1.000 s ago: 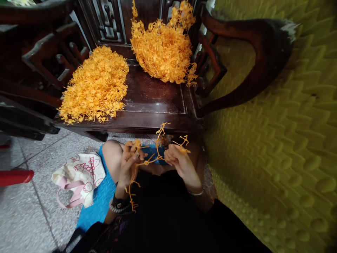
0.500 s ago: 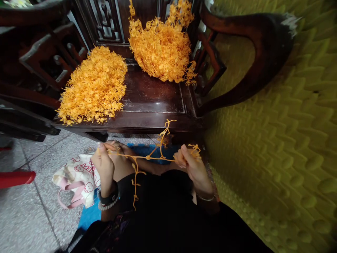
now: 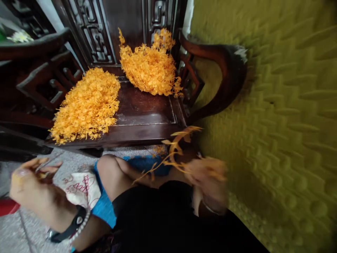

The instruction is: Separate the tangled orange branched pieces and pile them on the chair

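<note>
On the right, my right hand point(image 3: 206, 174) is closed around a branching orange plastic strand point(image 3: 172, 153), smeared by motion. Loose ends of the strand stick out up and to the left, over my lap. My left hand point(image 3: 39, 193) is far to the left, beside the cloth bag, apart from the strand. Its fingers are bent but stand apart, and I make out nothing held in them. Two heaps of small orange plastic pieces lie on the dark wooden chair: a left heap point(image 3: 88, 105) near the front edge and a right heap point(image 3: 151, 68) against the backrest.
The chair seat point(image 3: 144, 109) faces me, with a curved armrest point(image 3: 226, 70) at right. A textured yellow-green wall point(image 3: 284, 140) rises beside it. A white printed bag point(image 3: 84, 188) and a blue mat point(image 3: 105, 211) are below; something red point(image 3: 7, 207) lies at left.
The strand was stretched between both hands; now only my right hand has it. My left hand has moved away to the left and come off it. The view has shifted.
</note>
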`<action>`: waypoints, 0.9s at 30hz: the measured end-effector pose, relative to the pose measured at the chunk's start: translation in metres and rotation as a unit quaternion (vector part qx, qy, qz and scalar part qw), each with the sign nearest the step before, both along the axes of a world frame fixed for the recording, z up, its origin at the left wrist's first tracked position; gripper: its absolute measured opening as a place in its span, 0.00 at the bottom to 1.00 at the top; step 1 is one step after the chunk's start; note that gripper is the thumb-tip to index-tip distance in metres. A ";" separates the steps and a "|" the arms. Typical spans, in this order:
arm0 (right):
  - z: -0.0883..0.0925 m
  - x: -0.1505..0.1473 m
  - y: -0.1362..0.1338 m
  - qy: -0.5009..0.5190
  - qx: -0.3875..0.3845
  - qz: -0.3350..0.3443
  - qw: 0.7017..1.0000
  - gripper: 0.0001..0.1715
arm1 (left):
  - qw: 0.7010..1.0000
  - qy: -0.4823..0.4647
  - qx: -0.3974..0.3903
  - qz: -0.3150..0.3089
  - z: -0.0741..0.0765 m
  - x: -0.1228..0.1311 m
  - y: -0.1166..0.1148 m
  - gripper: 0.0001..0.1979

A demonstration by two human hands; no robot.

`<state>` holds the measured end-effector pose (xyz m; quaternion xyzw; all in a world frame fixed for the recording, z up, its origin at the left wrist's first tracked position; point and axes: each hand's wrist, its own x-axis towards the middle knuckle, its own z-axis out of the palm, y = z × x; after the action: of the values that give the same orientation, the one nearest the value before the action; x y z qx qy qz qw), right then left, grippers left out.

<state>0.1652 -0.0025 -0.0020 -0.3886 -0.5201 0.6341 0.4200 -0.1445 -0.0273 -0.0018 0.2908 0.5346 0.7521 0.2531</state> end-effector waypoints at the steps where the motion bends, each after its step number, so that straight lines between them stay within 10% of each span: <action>1: -0.002 -0.007 0.003 -0.006 0.008 0.031 0.999 0.25 | 1.000 -0.008 0.009 -0.007 -0.002 0.009 0.006 0.17; 8: -0.007 -0.055 0.005 0.168 -0.055 0.253 0.951 0.29 | 0.994 -0.048 0.070 -0.063 -0.033 0.070 0.014 0.18; 13: -0.014 -0.061 -0.001 0.187 -0.069 0.185 0.962 0.15 | 0.967 0.164 0.044 -0.190 -0.034 0.099 0.000 0.30; 17: -0.028 -0.073 -0.003 0.119 -0.018 0.022 0.993 0.14 | 0.902 0.337 -0.016 -0.269 -0.032 0.108 0.002 0.16; 22: -0.038 -0.087 -0.009 0.078 0.057 -0.115 0.989 0.13 | 0.909 0.386 -0.012 -0.155 -0.045 0.108 0.004 0.12; 27: -0.037 -0.094 -0.018 0.130 0.057 -0.105 0.984 0.17 | 0.941 0.338 -0.023 -0.015 -0.053 0.111 -0.007 0.20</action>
<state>0.0712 -0.0210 -0.0394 -0.3311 -0.4526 0.6009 0.5697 -0.0339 -0.0342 -0.0549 0.5299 0.6012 0.5933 0.0760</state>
